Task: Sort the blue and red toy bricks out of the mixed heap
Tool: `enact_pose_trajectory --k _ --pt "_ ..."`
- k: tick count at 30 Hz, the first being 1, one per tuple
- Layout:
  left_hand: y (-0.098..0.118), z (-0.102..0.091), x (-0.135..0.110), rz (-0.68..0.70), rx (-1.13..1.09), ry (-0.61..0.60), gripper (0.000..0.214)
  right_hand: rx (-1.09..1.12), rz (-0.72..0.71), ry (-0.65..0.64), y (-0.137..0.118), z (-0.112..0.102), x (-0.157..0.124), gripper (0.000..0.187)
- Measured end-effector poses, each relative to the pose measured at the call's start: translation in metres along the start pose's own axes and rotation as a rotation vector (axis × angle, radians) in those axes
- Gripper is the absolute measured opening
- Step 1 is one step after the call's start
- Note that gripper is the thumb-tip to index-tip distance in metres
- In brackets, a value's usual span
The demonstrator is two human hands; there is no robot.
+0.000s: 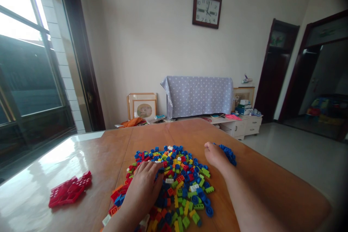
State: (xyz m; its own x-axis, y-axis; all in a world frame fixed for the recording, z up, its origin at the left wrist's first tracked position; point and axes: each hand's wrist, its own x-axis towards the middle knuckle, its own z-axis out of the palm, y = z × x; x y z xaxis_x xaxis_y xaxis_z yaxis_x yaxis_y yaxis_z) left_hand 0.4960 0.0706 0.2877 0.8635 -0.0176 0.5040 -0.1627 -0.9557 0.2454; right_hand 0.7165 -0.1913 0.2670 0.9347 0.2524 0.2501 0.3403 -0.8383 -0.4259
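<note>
A heap of mixed toy building bricks in red, blue, green, yellow, orange and white lies spread over the wooden table. Over its left side rests my left hand, back upward. Its fingers bend down onto the bricks, the thumb stands apart, and a blue piece shows close to the thumb; the fingertips are partly hidden. To the right of the heap, my right hand is beside a smaller group of blue pieces. The fingers there are curled together, and whatever they hold is out of sight.
Red pieces lie grouped on the left of the table. Beyond the far edge stands a low white cabinet with a dotted cloth draped over something. A window is at the left.
</note>
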Motion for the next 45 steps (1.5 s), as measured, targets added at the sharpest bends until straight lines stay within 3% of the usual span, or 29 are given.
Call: enact_pose_trajectory --k 8,17,25,32,36,41,45 --pt "-0.01 0.003 0.001 -0.041 0.043 0.007 0.03 0.025 -0.142 -0.081 -0.029 0.026 -0.017 0.04" --pt "-0.013 0.001 -0.002 -0.172 0.106 -0.009 0.031 0.017 -0.007 -0.106 -0.004 0.03 0.0 0.047" --pt "-0.021 -0.008 -0.003 -0.32 0.095 0.0 0.03 0.024 0.018 -0.107 0.006 0.033 0.006 0.048" --pt "-0.015 -0.002 -0.006 -0.162 0.016 -0.079 0.031 0.067 -0.122 -0.06 -0.014 0.029 -0.007 0.041" --pt "-0.008 -0.002 -0.01 -0.173 0.01 -0.124 0.032 0.113 -0.238 -0.049 -0.027 0.035 -0.016 0.037" --pt "-0.004 -0.004 -0.01 -0.204 -0.015 -0.095 0.028 0.194 -0.359 0.017 -0.033 0.042 -0.022 0.031" --pt "-0.008 -0.003 -0.009 -0.248 -0.11 -0.006 0.026 0.245 -0.408 0.012 -0.043 0.035 -0.03 0.031"
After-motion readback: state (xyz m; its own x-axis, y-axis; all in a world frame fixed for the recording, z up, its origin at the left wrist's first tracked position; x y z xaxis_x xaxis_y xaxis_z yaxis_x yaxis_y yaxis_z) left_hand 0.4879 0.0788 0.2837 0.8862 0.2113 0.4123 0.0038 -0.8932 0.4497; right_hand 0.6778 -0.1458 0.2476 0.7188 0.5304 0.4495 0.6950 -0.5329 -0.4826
